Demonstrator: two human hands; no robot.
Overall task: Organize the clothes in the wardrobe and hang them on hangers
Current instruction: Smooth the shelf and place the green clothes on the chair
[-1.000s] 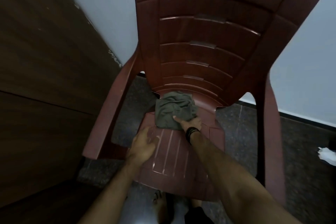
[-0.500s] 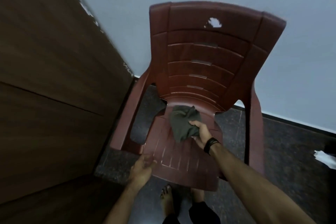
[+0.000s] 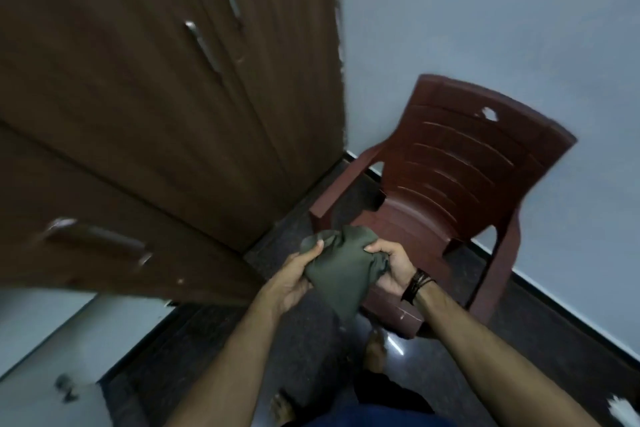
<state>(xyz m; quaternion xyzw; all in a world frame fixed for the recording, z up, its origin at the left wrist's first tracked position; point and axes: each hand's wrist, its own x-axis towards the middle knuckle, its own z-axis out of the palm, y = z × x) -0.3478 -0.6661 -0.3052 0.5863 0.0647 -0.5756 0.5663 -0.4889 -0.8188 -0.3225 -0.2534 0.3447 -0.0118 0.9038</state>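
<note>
A crumpled olive-green garment [image 3: 337,270] hangs in the air between both my hands, in front of the chair's seat. My left hand [image 3: 294,276] grips its left edge, with the thumb on top of the cloth. My right hand [image 3: 391,267], with a dark band at the wrist, grips the garment's right side with curled fingers. The brown wooden wardrobe [image 3: 145,107] stands at the left with its doors closed. No hanger is in view.
A dark red plastic chair [image 3: 446,184] stands in the corner against the pale wall, its seat bare. Metal handles [image 3: 204,45] run down the wardrobe doors, and a drawer handle [image 3: 97,239] sits lower left. My bare feet [image 3: 375,354] stand on the dark floor.
The garment has been lifted off the chair seat by my right hand, and my left hand has come up to take its other side. The view has swung left toward the wardrobe.
</note>
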